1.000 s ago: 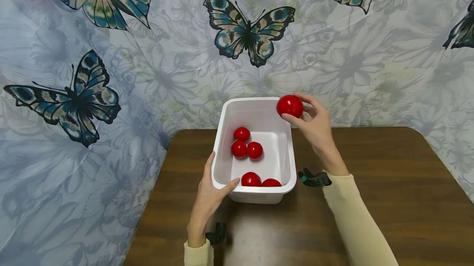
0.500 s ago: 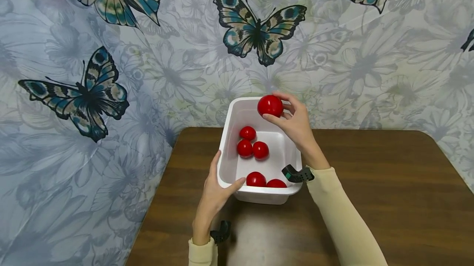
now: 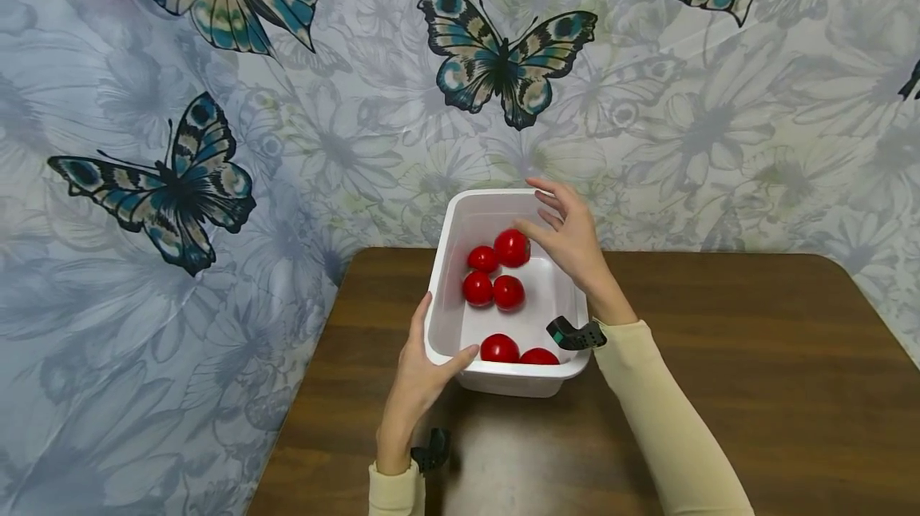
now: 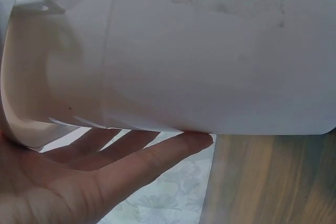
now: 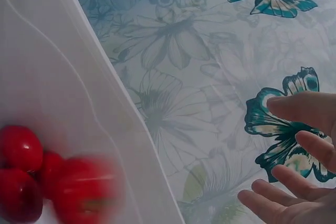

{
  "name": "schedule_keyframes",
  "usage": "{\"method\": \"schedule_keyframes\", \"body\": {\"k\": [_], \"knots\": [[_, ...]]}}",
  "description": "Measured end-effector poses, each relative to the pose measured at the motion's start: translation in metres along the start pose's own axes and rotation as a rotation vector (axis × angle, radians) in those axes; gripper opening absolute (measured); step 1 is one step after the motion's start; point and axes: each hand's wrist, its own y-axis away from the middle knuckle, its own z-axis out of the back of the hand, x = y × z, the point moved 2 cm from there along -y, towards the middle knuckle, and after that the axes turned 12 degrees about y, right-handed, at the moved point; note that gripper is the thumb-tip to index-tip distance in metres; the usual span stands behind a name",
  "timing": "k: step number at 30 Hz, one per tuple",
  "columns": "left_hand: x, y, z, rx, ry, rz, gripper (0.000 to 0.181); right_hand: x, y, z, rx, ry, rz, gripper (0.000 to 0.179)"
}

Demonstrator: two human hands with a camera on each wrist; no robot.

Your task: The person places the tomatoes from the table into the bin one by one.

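A white plastic bin (image 3: 449,236) stands tilted toward the camera, with several shiny red tomatoes (image 3: 509,292) inside. My left hand (image 3: 413,380) holds its near left corner, thumb over the rim and fingers along the outer wall. In the left wrist view those fingers (image 4: 152,158) lie against the bin's side. Above the far right part of the bin is my right hand (image 3: 571,240), its fingers spread and holding nothing. Just below its thumb, one larger tomato (image 3: 513,248) is in the bin; in the right wrist view this tomato (image 5: 86,190) is motion-blurred.
The bin is on a brown wooden table (image 3: 719,356) with rounded far corners. Behind it hangs a pale floral backdrop with printed butterflies (image 3: 503,61). Each wrist wears a black strap (image 3: 575,334).
My right hand moved left over the bin with the larger tomato, then let it go; it dropped among the others. The left hand stayed on the bin while the head view shifted slightly.
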Motion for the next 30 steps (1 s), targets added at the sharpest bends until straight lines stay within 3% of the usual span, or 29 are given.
{"method": "schedule_keyframes", "body": {"k": [23,26,28,30], "knots": [[-0.001,-0.009,0.005,0.009,-0.014,-0.018,0.105,-0.007,0.006,0.017,0.019,0.004,0.01,0.065],[-0.004,-0.006,0.007,0.013,-0.09,0.0,0.107,-0.009,0.008,0.025,0.021,0.018,0.01,0.065],[-0.012,-0.003,0.01,0.02,-0.195,-0.001,0.109,-0.012,0.01,0.032,0.024,0.053,0.018,0.066],[-0.026,-0.001,0.012,0.016,-0.318,-0.05,0.108,-0.015,0.013,0.04,0.014,0.133,0.048,0.065]]}}
